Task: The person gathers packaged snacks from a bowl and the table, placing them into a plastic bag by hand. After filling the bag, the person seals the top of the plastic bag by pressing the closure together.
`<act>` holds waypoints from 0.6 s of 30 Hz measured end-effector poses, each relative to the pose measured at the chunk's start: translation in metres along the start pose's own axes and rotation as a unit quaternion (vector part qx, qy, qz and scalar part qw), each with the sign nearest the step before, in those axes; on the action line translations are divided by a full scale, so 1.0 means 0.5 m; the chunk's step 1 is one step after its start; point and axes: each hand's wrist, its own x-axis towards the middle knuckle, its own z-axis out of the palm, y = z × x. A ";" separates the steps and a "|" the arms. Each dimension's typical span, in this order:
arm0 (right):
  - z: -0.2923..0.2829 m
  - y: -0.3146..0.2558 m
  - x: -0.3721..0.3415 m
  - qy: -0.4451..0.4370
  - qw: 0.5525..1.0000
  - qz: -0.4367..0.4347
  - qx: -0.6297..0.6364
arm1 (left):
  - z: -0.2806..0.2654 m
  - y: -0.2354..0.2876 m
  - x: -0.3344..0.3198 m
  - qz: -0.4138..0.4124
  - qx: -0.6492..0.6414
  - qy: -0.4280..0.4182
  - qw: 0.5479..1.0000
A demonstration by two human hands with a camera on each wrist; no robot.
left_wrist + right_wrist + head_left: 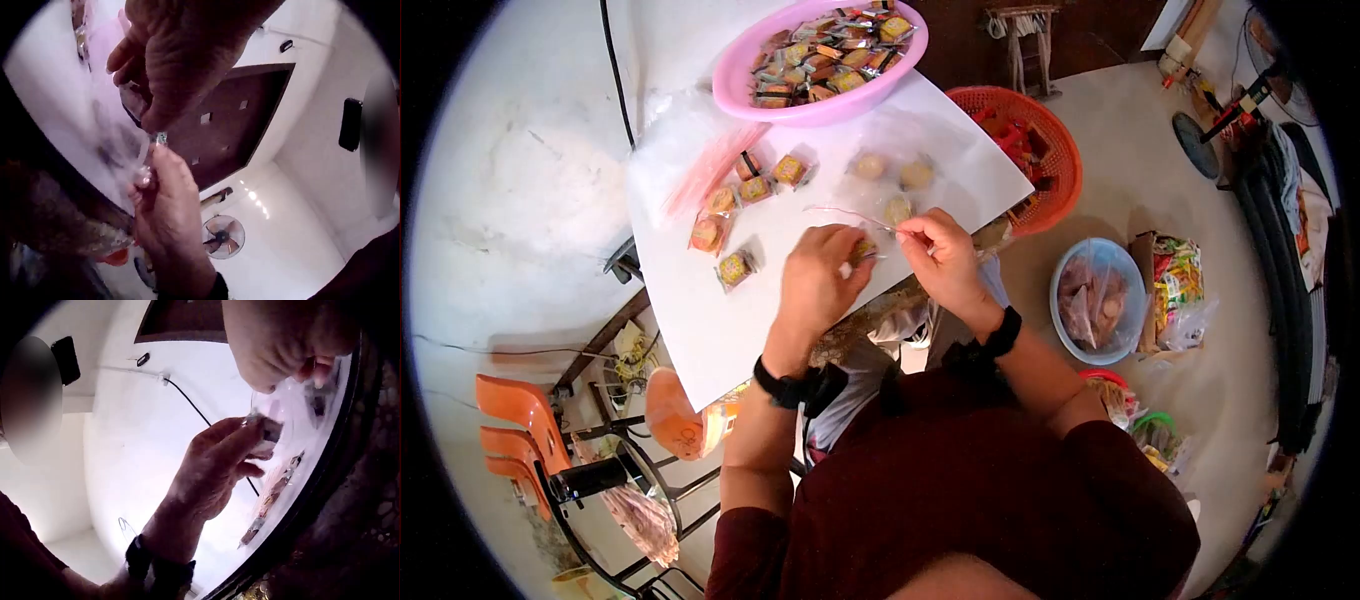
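Observation:
My left hand (815, 285) grips a small wrapped cake (863, 250) by its clear wrapper, close to the table's near edge. Just to its right, the thumb and fingers of my right hand (945, 262) pinch the thin pinkish edge of a clear plastic bag (850, 213). Round pale cakes (916, 176) show through the clear plastic beyond the hands. In the right wrist view the wrapped cake (271, 431) sticks out from the left fingertips, beside the bag. The left wrist view has both hands close together, with the left palm hiding much of what it holds.
Several wrapped cakes (789, 170) lie left on the white table (700, 320) near a bundle of pink plastic strips (710, 175). A pink basin (730, 85) full of wrapped cakes stands at the back. An orange basket (1065, 165) and a blue basin (1060, 310) stand to the right.

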 end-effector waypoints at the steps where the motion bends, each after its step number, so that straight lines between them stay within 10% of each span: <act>1: 0.001 -0.005 0.000 -0.004 1.000 -0.007 0.000 | 0.015 0.003 0.011 0.007 0.003 -0.013 1.000; 11: 0.008 0.013 -0.023 -0.045 0.999 0.021 -0.017 | 0.150 -0.048 0.029 -0.082 0.203 -0.006 0.976; 12: 0.006 0.017 -0.025 -0.056 0.998 0.024 -0.019 | 0.126 -0.051 0.016 0.020 0.220 -0.031 0.975; 18: -0.002 0.007 -0.019 -0.076 0.996 0.039 -0.017 | -0.033 -0.099 -0.074 -0.091 0.175 0.056 0.979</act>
